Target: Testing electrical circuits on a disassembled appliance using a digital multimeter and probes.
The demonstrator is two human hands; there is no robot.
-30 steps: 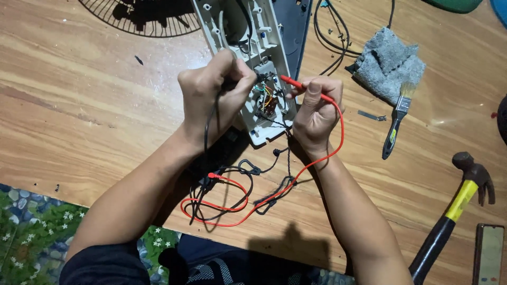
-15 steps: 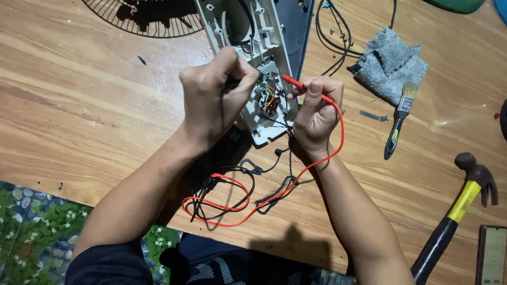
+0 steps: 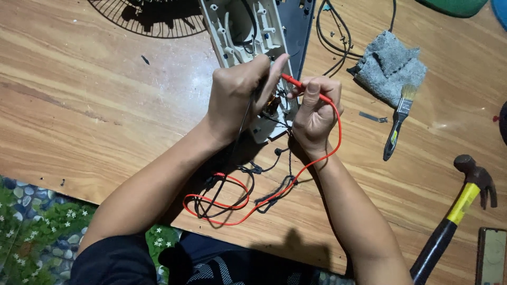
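Centrally in the frame, both hands work over an opened pale plastic housing (image 3: 248, 31) that lies on the wooden counter (image 3: 79, 79), its long axis running from the top edge down toward the middle, tilted slightly to the right at its lower end. The left hand (image 3: 237, 95) is closed around a black probe (image 3: 247, 113), thumb extended toward the housing's lower end; most of the probe is hidden under the fingers, and its black lead drops away toward the lower left. The right hand (image 3: 314, 113) pinches a red probe (image 3: 296, 83) whose long axis slants from lower right to upper left, tip pointing at the left thumb and the exposed wiring in the housing. Its red lead (image 3: 296, 177) loops around the right wrist and coils with the black lead on the counter in the lower centre. At the right lie a grey cloth (image 3: 391, 66), a small paintbrush (image 3: 397, 126) just below it, and a hammer (image 3: 459, 211) with a yellow-and-black handle. A wire fan grille (image 3: 153, 18) shows at the upper left.
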